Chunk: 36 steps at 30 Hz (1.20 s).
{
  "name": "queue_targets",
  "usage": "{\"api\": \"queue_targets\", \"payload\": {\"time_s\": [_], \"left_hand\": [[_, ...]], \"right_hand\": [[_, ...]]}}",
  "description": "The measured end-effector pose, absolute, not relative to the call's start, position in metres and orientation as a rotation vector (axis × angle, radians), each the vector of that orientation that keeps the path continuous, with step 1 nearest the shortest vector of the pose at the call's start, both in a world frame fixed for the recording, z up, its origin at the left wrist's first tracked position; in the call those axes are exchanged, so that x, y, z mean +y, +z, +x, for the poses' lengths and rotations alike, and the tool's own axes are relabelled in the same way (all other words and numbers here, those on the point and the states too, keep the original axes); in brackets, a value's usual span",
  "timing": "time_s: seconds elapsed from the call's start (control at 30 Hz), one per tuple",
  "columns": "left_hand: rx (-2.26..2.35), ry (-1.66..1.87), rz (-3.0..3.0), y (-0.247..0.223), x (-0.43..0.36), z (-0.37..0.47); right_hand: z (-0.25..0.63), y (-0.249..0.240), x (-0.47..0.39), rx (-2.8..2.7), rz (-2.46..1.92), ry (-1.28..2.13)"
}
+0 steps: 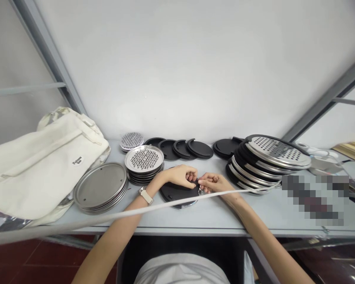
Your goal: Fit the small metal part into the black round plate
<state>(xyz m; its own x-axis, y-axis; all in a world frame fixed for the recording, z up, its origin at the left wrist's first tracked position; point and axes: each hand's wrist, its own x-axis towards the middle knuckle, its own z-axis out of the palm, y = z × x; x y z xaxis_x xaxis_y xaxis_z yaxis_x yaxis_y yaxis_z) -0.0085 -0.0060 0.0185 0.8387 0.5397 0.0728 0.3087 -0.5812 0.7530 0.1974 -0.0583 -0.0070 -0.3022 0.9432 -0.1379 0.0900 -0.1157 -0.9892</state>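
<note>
Just right of the grater stack (144,159), the round black disc (174,192) sits on the bench (215,217). The left hand (182,175), curled, its grip unclear, is nearer the disc's middle; the right hand (217,184) pinches a small metal piece (200,191) at the edge away from the stack.

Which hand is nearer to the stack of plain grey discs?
Left: the left hand is to the right of the discs; the right hand is farther right, beyond the left hand.
</note>
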Motion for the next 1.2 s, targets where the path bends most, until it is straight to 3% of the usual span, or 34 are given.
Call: {"api": "queue_targets", "payload": {"time_s": [1.2], "left_hand": [[0.62,0.38,2.227,0.019,-0.007,-0.009]], "right_hand": [[0.196,-0.007,-0.057,-1.506,-1.162,1.446]]}}
